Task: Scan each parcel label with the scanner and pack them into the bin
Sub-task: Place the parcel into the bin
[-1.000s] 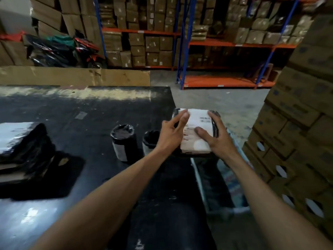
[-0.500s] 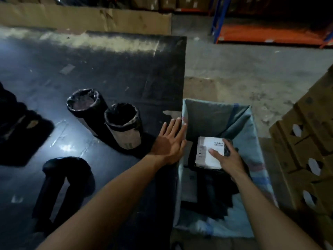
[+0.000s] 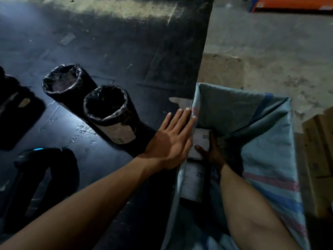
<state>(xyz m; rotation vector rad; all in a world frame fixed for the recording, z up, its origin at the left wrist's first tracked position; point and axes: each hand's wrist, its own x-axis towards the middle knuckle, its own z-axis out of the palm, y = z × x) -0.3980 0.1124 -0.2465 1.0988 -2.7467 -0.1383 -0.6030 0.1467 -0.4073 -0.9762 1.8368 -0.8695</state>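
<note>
The right hand [image 3: 211, 153] reaches down into the blue woven bin [image 3: 266, 141], its fingers curled round a parcel [image 3: 201, 141] whose white label faces up, above another labelled parcel [image 3: 191, 181] already lying inside. The left hand [image 3: 173, 141] rests flat on the black worktop [image 3: 111, 42], fingers straight, fingertips at the bin's rim. 2 black-wrapped cylindrical parcels [image 3: 108, 112] stand nearby, and the scanner [image 3: 45, 170] lies left of the forearm.

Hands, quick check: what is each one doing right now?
Left hand: open, fingers straight, flat on the table edge.
Right hand: holds the white-labelled parcel down inside the bin.
</note>
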